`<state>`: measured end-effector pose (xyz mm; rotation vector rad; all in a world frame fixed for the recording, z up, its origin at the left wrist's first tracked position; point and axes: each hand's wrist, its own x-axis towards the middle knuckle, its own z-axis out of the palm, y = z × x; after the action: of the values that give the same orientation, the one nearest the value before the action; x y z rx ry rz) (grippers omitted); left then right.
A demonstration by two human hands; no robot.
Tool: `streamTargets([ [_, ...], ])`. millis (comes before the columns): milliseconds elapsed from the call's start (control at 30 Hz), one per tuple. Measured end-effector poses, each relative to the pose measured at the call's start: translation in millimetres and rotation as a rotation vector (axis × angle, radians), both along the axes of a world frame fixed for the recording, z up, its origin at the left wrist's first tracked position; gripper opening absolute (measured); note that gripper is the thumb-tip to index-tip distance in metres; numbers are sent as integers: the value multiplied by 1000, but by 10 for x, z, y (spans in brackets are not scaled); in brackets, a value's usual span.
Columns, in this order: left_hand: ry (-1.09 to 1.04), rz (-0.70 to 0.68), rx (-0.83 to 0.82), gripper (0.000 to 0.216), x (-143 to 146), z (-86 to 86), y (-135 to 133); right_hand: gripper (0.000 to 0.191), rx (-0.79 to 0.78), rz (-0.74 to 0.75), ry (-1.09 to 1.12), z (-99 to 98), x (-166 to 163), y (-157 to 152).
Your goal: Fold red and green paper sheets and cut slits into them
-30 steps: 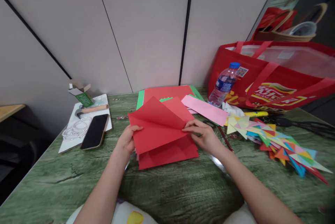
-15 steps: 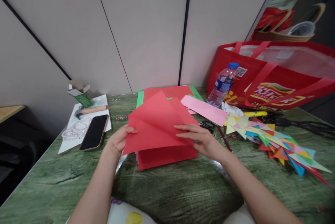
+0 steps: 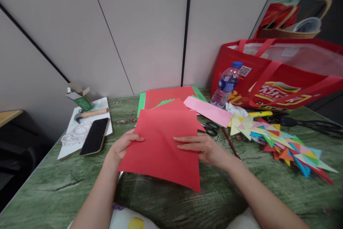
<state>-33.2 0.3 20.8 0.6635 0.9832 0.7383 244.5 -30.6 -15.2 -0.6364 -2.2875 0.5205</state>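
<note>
A sheet of red paper point(image 3: 160, 154) is held up in front of me, slightly bent, above the green wood-grain table. My left hand point(image 3: 125, 145) grips its left edge, thumb on the face and fingers behind. At the right edge my right hand point(image 3: 202, 147) holds it, with fingers on the face and the thumb hidden. Behind the sheet, more red paper point(image 3: 174, 104) and green zigzag-edged paper point(image 3: 164, 103) show. A stack of red paper point(image 3: 166, 93) with green sheets beneath lies at the wall. Black-handled scissors point(image 3: 210, 128) lie near my right hand.
Left, a white board point(image 3: 65, 152) bears a phone point(image 3: 95, 137), a hammer point(image 3: 92, 113), beads point(image 3: 77, 134) and a green box point(image 3: 83, 102). Right are pink paper point(image 3: 207, 110), a pencil point(image 3: 230, 143), a water bottle point(image 3: 226, 86), folded colourful paper point(image 3: 284, 141) and a red bag point(image 3: 284, 75).
The red sheet has tipped down toward me, its lower edge now nearer and covering the red paper that hung below. Both hands keep hold at its sides.
</note>
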Motion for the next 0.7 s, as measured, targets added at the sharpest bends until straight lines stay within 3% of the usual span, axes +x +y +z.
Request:
streamTargets([
  [133, -15, -1, 18, 39, -8, 11, 1, 32, -46, -11, 100, -73, 14, 40],
  [367, -35, 68, 127, 36, 0, -39, 1, 19, -250, -171, 295, -85, 12, 85],
  [567, -253, 4, 255, 32, 146, -32, -73, 19, -407, -603, 550, -177, -38, 112],
  [700, -314, 4, 361, 68, 191, -5, -89, 24, -428, -735, 591, -185, -54, 108],
])
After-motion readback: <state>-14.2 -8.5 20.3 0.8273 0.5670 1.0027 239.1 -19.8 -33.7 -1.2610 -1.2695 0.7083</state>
